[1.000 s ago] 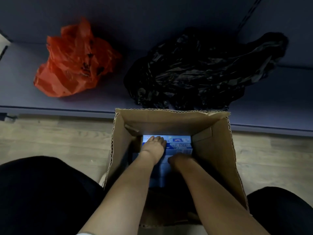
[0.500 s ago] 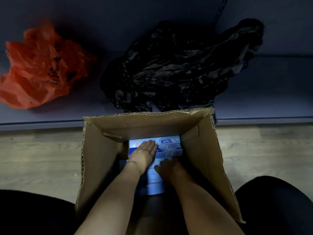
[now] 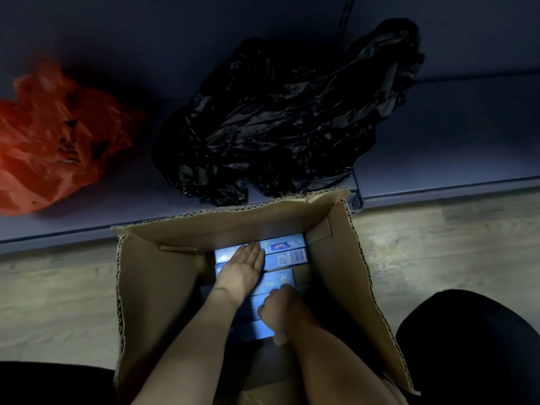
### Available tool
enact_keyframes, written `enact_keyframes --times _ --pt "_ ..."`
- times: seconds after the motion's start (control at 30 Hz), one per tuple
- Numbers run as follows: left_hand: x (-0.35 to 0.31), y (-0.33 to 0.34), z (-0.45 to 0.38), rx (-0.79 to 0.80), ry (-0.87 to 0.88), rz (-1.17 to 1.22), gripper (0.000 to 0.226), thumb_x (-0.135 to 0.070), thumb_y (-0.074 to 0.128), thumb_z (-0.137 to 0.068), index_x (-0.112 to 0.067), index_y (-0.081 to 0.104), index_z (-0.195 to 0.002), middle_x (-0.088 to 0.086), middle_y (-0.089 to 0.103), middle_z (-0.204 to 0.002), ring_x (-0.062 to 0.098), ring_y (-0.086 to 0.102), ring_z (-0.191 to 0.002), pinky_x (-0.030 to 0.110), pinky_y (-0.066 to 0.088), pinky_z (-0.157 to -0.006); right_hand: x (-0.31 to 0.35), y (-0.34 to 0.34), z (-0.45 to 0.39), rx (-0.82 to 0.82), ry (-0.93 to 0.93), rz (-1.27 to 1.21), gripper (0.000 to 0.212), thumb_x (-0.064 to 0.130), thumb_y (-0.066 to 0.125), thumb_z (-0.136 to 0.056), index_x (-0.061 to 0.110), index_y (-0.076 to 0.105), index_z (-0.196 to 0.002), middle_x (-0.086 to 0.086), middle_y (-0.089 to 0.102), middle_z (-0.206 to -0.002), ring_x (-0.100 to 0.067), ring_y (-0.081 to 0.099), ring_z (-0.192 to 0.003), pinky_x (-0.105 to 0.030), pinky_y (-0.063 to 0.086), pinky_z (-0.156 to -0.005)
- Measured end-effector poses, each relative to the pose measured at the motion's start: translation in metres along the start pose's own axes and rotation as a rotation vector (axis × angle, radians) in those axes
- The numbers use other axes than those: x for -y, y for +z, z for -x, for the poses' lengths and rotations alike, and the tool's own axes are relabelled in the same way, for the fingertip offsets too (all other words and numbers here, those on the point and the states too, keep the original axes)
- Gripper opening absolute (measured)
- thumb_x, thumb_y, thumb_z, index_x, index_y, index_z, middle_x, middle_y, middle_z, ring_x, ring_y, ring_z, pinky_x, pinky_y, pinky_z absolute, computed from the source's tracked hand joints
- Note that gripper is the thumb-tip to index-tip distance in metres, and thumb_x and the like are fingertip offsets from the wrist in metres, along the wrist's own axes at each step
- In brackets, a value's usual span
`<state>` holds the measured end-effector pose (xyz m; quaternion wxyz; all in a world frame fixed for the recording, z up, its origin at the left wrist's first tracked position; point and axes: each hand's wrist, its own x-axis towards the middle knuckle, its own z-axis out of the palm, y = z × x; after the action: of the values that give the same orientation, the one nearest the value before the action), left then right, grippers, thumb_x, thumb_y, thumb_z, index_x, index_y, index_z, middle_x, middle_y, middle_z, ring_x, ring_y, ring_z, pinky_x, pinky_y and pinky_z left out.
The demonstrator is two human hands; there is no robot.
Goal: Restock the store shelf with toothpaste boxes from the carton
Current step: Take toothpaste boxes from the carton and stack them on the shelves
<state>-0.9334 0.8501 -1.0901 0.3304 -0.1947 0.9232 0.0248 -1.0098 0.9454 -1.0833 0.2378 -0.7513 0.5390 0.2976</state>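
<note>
Open carton [image 3: 163, 287] holds blue toothpaste boxes [image 3: 287, 254]; left hand [image 3: 244, 268] lies flat, fingers together, right hand [image 3: 280, 312] curls onto them

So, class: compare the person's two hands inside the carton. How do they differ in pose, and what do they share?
The left hand lies flat, fingers straight, on the far toothpaste boxes; the right hand has curled fingers and sits nearer the person. The left hand is more brightly lit; the right hand is in shadow. Both are bare and reach down into the carton.
</note>
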Motion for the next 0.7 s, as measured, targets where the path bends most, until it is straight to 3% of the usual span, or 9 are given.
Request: enact_keyframes --times 0.27,0.4,0.5,0.6,0.7 --pt "-0.009 0.001 -0.001 -0.069 -0.015 0.079 0.049 -0.01 0.022 -0.103 0.001 0.01 -0.149 0.016 -0.002 -0.158 0.03 -0.003 -0.146 0.036 -0.003 -0.118 -0.003 -0.001 0.003 0.075 0.143 -0.065 0.037 0.002 0.038 -0.097 0.003 0.051 -0.132 -0.016 0.053 -0.135 -0.036 0.047 -0.125 -0.049 0.038 -0.099" --pt "-0.007 0.002 -0.001 -0.086 -0.088 0.124 0.054 -0.007 0.027 -0.101 0.0 0.005 -0.149 0.017 0.004 -0.157 0.031 0.006 -0.146 0.036 0.003 -0.118 -0.007 0.005 -0.003 0.148 0.136 -0.143 0.037 0.004 0.04 -0.097 -0.001 0.05 -0.132 -0.017 0.049 -0.138 -0.033 0.046 -0.128 -0.026 0.045 -0.092" --pt "-0.006 -0.001 -0.001 -0.109 -0.147 0.154 0.053 -0.006 0.033 -0.097 0.0 0.015 -0.146 0.017 0.015 -0.153 0.032 0.019 -0.141 0.036 0.014 -0.116 -0.012 0.01 -0.005 0.167 0.136 -0.069 0.033 0.005 0.044 -0.096 0.002 0.053 -0.128 -0.014 0.052 -0.135 -0.03 0.05 -0.125 -0.04 0.042 -0.099" --pt "-0.011 -0.001 -0.001 -0.091 -0.168 0.183 0.047 -0.005 0.038 -0.094 -0.003 0.027 -0.14 0.013 0.027 -0.145 0.03 0.031 -0.131 0.035 0.027 -0.106 -0.015 0.014 -0.007 0.152 0.18 -0.092 0.032 0.006 0.045 -0.096 0.003 0.054 -0.127 -0.012 0.053 -0.133 -0.028 0.052 -0.123 -0.04 0.043 -0.098" --pt "-0.014 -0.002 -0.003 -0.06 -0.208 0.192 0.044 -0.006 0.04 -0.093 -0.004 0.031 -0.136 0.013 0.033 -0.14 0.03 0.034 -0.127 0.035 0.03 -0.103 -0.015 0.013 -0.008 0.149 0.201 -0.107 0.033 0.008 0.046 -0.096 0.005 0.053 -0.129 -0.012 0.052 -0.134 -0.027 0.052 -0.123 -0.04 0.043 -0.097"
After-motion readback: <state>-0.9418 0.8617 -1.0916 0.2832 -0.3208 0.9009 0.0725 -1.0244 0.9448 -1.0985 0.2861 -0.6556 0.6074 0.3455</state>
